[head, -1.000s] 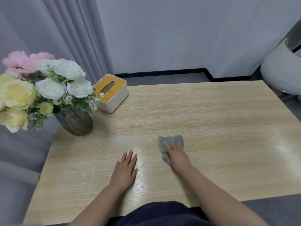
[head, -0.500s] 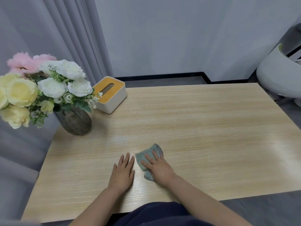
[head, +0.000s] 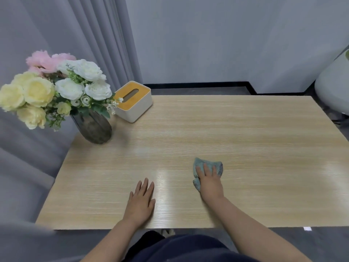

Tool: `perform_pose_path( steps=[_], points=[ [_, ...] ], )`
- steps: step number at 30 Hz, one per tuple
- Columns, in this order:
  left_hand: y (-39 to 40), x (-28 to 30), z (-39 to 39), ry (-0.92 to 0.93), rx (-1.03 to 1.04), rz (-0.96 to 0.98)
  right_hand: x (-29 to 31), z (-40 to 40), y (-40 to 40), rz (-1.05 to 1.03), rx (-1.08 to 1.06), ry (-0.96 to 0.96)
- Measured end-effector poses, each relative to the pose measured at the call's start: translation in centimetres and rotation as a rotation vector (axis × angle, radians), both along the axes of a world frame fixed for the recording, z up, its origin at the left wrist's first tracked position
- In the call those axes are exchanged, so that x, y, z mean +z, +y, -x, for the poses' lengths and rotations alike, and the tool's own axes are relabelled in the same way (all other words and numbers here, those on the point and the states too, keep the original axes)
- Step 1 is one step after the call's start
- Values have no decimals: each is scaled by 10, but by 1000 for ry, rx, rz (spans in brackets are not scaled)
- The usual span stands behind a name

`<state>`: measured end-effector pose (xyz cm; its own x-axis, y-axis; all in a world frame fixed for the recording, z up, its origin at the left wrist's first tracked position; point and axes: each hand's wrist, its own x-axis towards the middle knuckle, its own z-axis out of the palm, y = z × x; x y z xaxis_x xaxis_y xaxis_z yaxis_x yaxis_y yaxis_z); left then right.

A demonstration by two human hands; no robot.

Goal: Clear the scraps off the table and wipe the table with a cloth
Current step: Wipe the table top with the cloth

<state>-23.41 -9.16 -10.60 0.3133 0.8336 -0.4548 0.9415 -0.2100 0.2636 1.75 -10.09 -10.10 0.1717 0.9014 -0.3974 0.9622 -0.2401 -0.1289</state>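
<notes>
A small grey-green cloth lies flat on the light wooden table, near its front middle. My right hand presses down on the cloth with straight fingers, covering most of it. Flat on the bare wood to the left rests my left hand, fingers straight and together, close to the front edge. No scraps show on the tabletop.
A dark vase of white, yellow and pink flowers stands at the table's back left corner. Beside it sits a white tissue box with an orange lid. A grey curtain hangs at the left and a white rounded object stands at the right.
My right hand slid the cloth left toward my left hand, then back to the right. My left hand stayed flat in place.
</notes>
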Motion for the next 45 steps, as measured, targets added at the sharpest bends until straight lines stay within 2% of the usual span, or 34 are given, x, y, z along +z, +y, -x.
perform_pose_path(
  steps=[6, 8, 14, 17, 19, 23, 25, 28, 34, 37, 39, 43, 45],
  points=[
    [-30, 3, 0, 21, 28, 14, -2, 52, -17, 45, 536, 114],
    [-36, 2, 1, 29, 22, 14, -1, 45, -18, 31, 518, 126],
    [-54, 1, 2, 46, 48, 15, 4, -21, -21, 13, 103, 55],
    [-56, -1, 1, 32, 66, 3, -2, -27, -28, 13, -21, 10],
    [-57, -2, 1, 22, 75, -2, -3, -6, -28, 0, 36, -32],
    [-64, -4, 1, 22, 74, -5, 3, 67, -32, 17, 447, 37],
    [-67, -4, 4, 32, 52, -21, 0, 90, -37, 15, 580, 87],
    [-69, -5, 8, 16, 35, -28, -5, 84, -39, 8, 574, 102],
    [-76, -6, 7, 7, 57, -32, -4, 4, -47, -16, 228, 11],
    [-80, -5, 6, -6, 66, -38, -9, 1, -53, -26, 147, -56],
    [-81, -5, 6, -5, 68, -43, -8, 21, -56, -13, 217, -46],
    [-84, -5, 7, -2, 72, -44, -17, 74, -71, -121, 606, 77],
    [-85, -5, 7, -9, 73, -40, -14, 82, -77, -147, 654, 137]
  ],
)
